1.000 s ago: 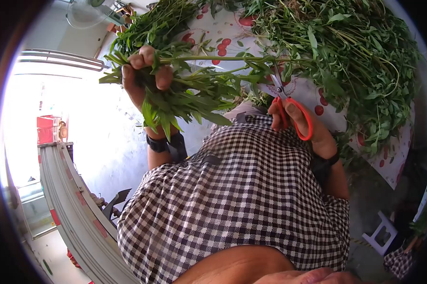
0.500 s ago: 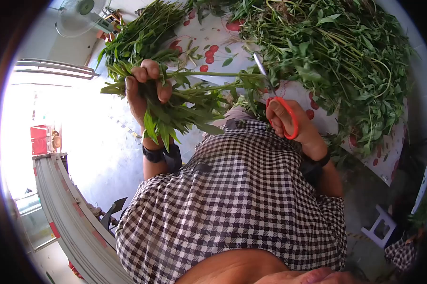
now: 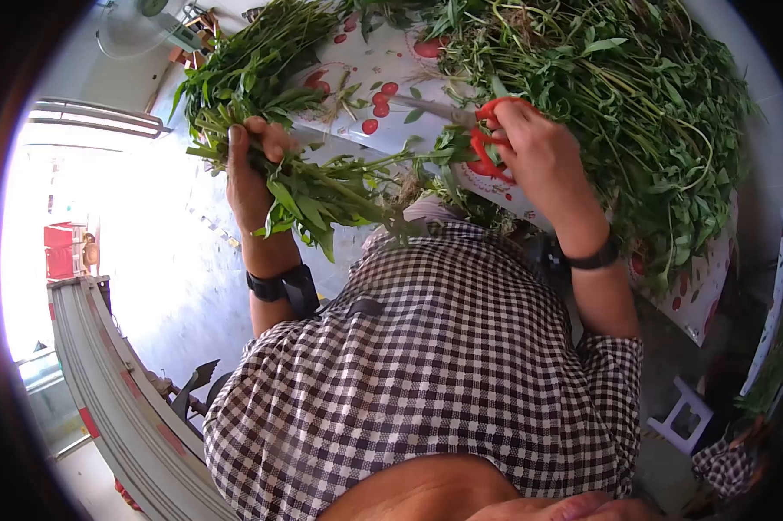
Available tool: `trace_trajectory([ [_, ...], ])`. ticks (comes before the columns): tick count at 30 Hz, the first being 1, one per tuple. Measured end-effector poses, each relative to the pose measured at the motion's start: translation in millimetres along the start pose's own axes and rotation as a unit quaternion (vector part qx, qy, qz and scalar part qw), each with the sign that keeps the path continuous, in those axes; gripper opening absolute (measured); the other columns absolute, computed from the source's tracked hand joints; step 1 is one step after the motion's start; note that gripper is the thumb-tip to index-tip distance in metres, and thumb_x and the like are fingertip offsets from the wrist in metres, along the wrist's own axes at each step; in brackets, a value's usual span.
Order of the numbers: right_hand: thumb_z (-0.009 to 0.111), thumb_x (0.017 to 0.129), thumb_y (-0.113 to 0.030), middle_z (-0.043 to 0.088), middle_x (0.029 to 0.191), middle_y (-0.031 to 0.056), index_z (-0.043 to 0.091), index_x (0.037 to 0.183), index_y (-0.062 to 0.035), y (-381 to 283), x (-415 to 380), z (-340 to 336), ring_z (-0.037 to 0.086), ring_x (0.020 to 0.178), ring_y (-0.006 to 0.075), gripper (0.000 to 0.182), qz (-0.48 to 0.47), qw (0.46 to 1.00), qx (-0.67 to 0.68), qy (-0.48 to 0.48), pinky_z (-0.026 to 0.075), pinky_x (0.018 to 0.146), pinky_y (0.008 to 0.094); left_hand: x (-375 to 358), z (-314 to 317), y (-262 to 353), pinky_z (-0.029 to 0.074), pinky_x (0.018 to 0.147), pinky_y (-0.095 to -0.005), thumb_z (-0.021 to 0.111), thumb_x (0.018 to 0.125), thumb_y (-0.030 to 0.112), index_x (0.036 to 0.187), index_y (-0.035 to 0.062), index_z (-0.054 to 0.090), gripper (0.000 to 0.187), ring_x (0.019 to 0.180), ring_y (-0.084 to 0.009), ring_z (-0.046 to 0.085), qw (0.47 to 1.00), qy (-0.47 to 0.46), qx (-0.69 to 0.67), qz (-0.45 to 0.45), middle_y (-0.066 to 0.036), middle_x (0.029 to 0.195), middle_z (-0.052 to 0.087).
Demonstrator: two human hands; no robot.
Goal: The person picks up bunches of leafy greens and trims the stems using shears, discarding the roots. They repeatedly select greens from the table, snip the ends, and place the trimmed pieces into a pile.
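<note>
Drooping from a curled left hand (image 3: 251, 174), leafy green stems (image 3: 318, 189); red-handled scissors (image 3: 463, 115) gripped in the right hand (image 3: 541, 156).

On the long-bladed scissors (image 3: 450, 112), the blades are made of smooth metal and the loops are done in slick red plastic, by the looks of it. The white cherry-printed tablecloth (image 3: 378, 59) is finished pretty glossy, like plastic sheeting. The black-and-white checked shirt (image 3: 435, 339) is made of matt, slightly rumpled cloth. A soft sheen is shown by the smooth leaves on the bunch of green leafy stems (image 3: 313, 189). Smooth, grooved metal is seemingly used for the long pale grey rail (image 3: 127, 373).
</note>
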State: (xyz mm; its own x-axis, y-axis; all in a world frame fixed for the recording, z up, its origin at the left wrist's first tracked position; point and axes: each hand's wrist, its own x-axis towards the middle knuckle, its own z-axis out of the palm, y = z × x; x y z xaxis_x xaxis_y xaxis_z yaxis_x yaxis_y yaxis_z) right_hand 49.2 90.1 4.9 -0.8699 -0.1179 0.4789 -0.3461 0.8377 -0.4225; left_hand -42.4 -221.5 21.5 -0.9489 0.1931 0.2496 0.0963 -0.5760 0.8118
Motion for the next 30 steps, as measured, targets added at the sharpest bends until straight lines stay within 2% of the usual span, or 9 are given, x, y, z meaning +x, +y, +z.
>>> trace_trajectory([
  [5,0.064,0.075,-0.002,0.064,0.086,0.0137,0.055,0.096,-0.0033,37.2,15.3,32.4,0.065,0.078,0.0317,0.023,0.036,0.985,-0.156,-0.064,0.053,0.063,0.0397,-7.5,15.2,13.1,0.044,0.071,-0.0331,0.043,0.1,0.028,0.107,0.0041,0.057,0.029,0.077,-0.0195,0.053,0.993,0.112,0.031,0.031,-0.004,0.069,0.051],
  [8,0.065,0.076,-0.003,0.065,0.086,0.0131,0.056,0.095,-0.0036,47.3,9.0,30.7,0.066,0.077,0.031,0.021,0.041,0.992,-0.114,-0.038,0.053,0.062,0.0393,-8.7,2.6,13.1,0.046,0.075,-0.033,0.047,0.099,0.024,0.109,0.0047,0.056,0.024,0.085,-0.0209,0.057,0.998,0.053,0.004,0.041,-0.005,0.079,0.055],
  [9,0.066,0.076,-0.003,0.065,0.086,0.013,0.057,0.094,-0.0035,45.0,8.7,28.1,0.066,0.076,0.0308,0.021,0.046,0.994,-0.092,-0.02,0.053,0.062,0.0387,-11.0,6.6,13.9,0.045,0.067,-0.0285,0.05,0.097,0.018,0.11,0.0052,0.054,0.019,0.075,-0.0169,0.054,0.996,0.069,-0.045,0.035,-0.007,0.089,0.056],
  [14,0.072,0.072,-0.002,0.066,0.085,0.0128,0.061,0.091,-0.0026,17.2,19.3,-5.8,0.066,0.076,0.0297,0.023,0.06,0.992,0.037,0.103,0.053,0.063,0.0356,-5.9,23.8,1.6,0.031,0.05,-0.023,0.054,0.094,0.021,0.095,0.0047,0.053,0.017,0.049,-0.0074,0.034,0.999,-0.003,0.021,-0.039,0.001,0.068,0.04],
  [17,0.073,0.073,0.0,0.067,0.083,0.01,0.063,0.098,0.0001,-1.6,21.8,-13.3,0.066,0.075,0.0185,0.027,0.093,0.979,0.141,0.112,0.053,0.065,0.0297,-4.0,59.6,-29.4,0.029,0.046,-0.0215,0.052,0.093,0.014,0.127,-0.0052,0.049,0.039,0.051,-0.0055,0.035,0.987,-0.075,0.114,-0.09,0.004,0.065,0.038],
  [19,0.071,0.077,0.0,0.065,0.079,0.005,0.062,0.101,0.0013,-5.7,22.2,-6.1,0.059,0.072,0.0079,0.026,0.11,0.951,0.27,0.106,0.049,0.064,0.0237,-5.0,93.0,-38.8,0.032,0.049,-0.02,0.053,0.092,0.011,0.131,-0.0044,0.046,0.042,0.052,-0.0047,0.039,0.972,-0.14,0.148,-0.119,0.005,0.069,0.044],
  [23,0.067,0.08,-0.001,0.054,0.071,-0.0009,0.061,0.095,0.0006,-29.3,20.5,-4.3,0.045,0.066,0.0044,0.016,0.1,0.924,0.351,0.115,0.041,0.061,0.0205,-7.0,114.2,-71.4,0.036,0.052,-0.0201,0.066,0.09,0.021,0.108,0.0029,0.066,0.025,0.063,-0.0035,0.048,0.954,-0.135,0.251,-0.087,0.004,0.077,0.059],
  [26,0.066,0.081,0.0,0.051,0.07,-0.0021,0.06,0.093,0.0009,-26.0,13.5,-0.3,0.043,0.065,0.0042,0.014,0.111,0.923,0.349,0.115,0.04,0.06,0.0207,-7.4,122.3,-73.5,0.034,0.05,-0.0223,0.065,0.091,0.023,0.094,0.0008,0.066,0.023,0.055,-0.0056,0.044,0.962,-0.086,0.224,-0.127,0.004,0.064,0.052],
  [30,0.072,0.08,-0.006,0.064,0.079,0.0024,0.063,0.098,0.0006,-15.2,3.7,3.6,0.055,0.072,0.0034,0.021,0.153,0.907,0.386,0.067,0.048,0.064,0.0207,9.7,104.5,-69.2,0.04,0.052,-0.0224,0.055,0.096,0.028,0.1,0.0032,0.064,0.027,0.058,-0.0084,0.05,0.974,-0.002,0.217,-0.064,0.0,0.07,0.056],
])
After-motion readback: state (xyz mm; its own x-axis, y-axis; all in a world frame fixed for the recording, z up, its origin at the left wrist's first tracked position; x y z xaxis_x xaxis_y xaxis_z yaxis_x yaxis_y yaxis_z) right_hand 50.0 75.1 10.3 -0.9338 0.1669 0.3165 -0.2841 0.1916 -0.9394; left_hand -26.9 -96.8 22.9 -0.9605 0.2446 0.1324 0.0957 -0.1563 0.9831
